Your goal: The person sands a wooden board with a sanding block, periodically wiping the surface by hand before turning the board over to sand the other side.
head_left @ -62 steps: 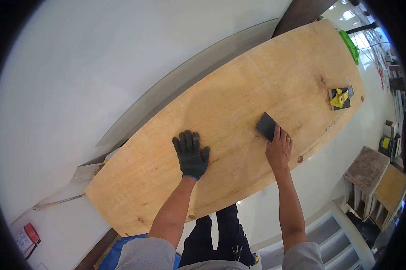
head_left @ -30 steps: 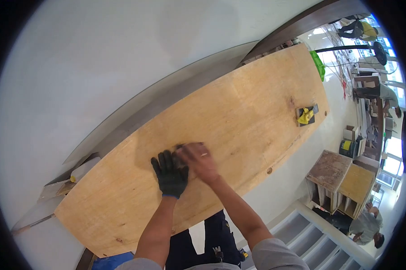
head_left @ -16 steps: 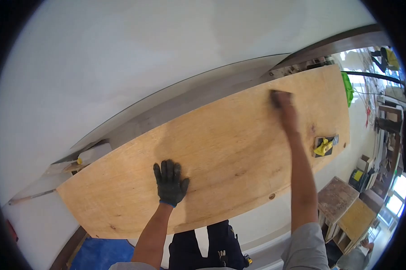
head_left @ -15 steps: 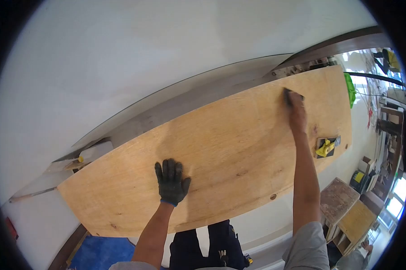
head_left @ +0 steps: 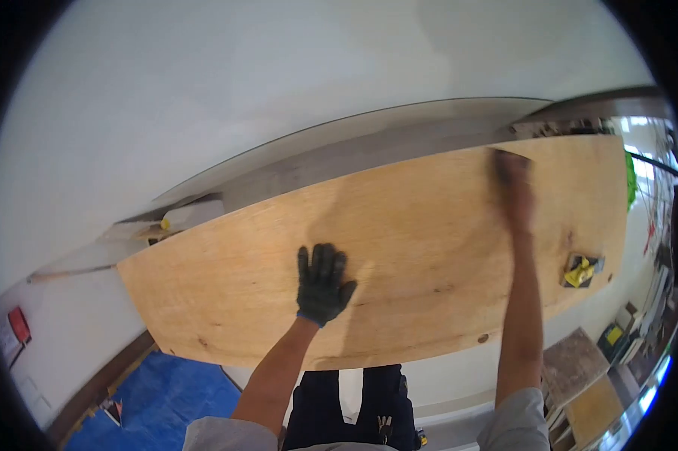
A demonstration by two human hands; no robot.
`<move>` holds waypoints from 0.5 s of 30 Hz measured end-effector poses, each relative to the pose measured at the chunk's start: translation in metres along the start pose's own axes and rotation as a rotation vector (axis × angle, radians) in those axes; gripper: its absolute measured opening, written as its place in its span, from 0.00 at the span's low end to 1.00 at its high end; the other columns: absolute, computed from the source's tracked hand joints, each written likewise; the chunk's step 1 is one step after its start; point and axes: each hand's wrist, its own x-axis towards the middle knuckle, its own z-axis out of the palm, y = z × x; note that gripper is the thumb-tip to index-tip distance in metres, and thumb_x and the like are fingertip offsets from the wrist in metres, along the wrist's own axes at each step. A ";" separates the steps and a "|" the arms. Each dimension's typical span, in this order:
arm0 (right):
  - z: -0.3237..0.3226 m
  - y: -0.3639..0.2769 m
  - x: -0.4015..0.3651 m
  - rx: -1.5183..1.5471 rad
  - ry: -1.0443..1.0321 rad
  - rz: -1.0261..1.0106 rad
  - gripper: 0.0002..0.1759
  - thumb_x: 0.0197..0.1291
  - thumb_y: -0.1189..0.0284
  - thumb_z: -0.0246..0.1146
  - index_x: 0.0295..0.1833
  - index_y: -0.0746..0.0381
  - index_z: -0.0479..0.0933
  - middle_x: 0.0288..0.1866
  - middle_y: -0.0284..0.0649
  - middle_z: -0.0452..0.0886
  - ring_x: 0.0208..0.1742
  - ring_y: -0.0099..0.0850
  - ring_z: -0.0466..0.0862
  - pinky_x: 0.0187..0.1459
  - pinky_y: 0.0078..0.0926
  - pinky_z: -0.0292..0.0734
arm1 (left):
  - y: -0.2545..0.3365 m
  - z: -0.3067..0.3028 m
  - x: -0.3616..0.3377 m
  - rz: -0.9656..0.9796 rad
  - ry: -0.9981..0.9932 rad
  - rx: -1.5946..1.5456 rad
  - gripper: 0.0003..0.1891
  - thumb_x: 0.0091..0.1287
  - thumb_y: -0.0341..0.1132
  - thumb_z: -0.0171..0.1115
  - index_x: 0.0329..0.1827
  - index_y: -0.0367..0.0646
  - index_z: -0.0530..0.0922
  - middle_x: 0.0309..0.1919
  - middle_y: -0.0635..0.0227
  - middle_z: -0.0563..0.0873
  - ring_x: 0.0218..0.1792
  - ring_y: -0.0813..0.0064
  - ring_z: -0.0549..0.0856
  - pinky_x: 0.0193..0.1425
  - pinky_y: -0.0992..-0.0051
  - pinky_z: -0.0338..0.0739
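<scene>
The board (head_left: 407, 233) looks smooth, knotty wood, the glove (head_left: 322, 292) matt cloth, the blue sheet (head_left: 170, 395) creased plastic.

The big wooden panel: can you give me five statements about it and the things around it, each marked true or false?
1. The left hand wears a dark glove. True.
2. The right hand is gloved too. False: it is bare.
3. The right hand holds a dark block, blurred here. True.
4. The yellow item lies on the floor. False: it is on the wooden panel, towards its right end.
5. A blue sheet shows below the panel's left end. True.
</scene>
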 end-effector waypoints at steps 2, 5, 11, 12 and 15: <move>-0.021 0.034 -0.001 -0.119 0.298 0.141 0.32 0.58 0.82 0.56 0.70 0.61 0.62 0.66 0.44 0.73 0.67 0.38 0.73 0.67 0.30 0.69 | 0.001 -0.002 -0.002 -0.041 -0.046 -0.020 0.32 0.64 0.50 0.57 0.67 0.39 0.65 0.69 0.47 0.63 0.71 0.44 0.59 0.74 0.38 0.46; 0.073 -0.117 -0.001 0.151 0.230 0.134 0.30 0.59 0.78 0.55 0.70 0.60 0.64 0.70 0.45 0.68 0.71 0.39 0.66 0.72 0.39 0.58 | 0.002 -0.011 0.001 -0.056 -0.093 -0.029 0.32 0.64 0.50 0.58 0.66 0.39 0.66 0.68 0.48 0.63 0.70 0.45 0.61 0.74 0.38 0.48; 0.106 -0.267 -0.017 0.174 -0.253 -0.662 0.28 0.62 0.71 0.52 0.70 0.56 0.65 0.74 0.42 0.64 0.75 0.37 0.61 0.75 0.43 0.52 | 0.003 -0.011 0.010 -0.101 -0.018 -0.168 0.31 0.63 0.49 0.58 0.64 0.38 0.69 0.66 0.46 0.66 0.69 0.45 0.63 0.73 0.38 0.49; 0.105 -0.222 -0.012 -0.027 -0.218 -0.618 0.27 0.64 0.74 0.49 0.70 0.56 0.65 0.74 0.41 0.63 0.76 0.37 0.60 0.74 0.43 0.55 | 0.001 -0.011 0.005 -0.032 -0.020 -0.096 0.31 0.63 0.49 0.58 0.64 0.38 0.69 0.66 0.46 0.67 0.69 0.45 0.63 0.73 0.38 0.50; 0.036 -0.057 0.002 0.145 -0.117 -0.024 0.23 0.72 0.71 0.42 0.71 0.60 0.65 0.73 0.42 0.65 0.74 0.35 0.63 0.73 0.31 0.57 | 0.000 -0.006 0.002 -0.023 0.048 -0.124 0.31 0.64 0.50 0.57 0.65 0.38 0.69 0.66 0.47 0.68 0.69 0.47 0.64 0.73 0.38 0.50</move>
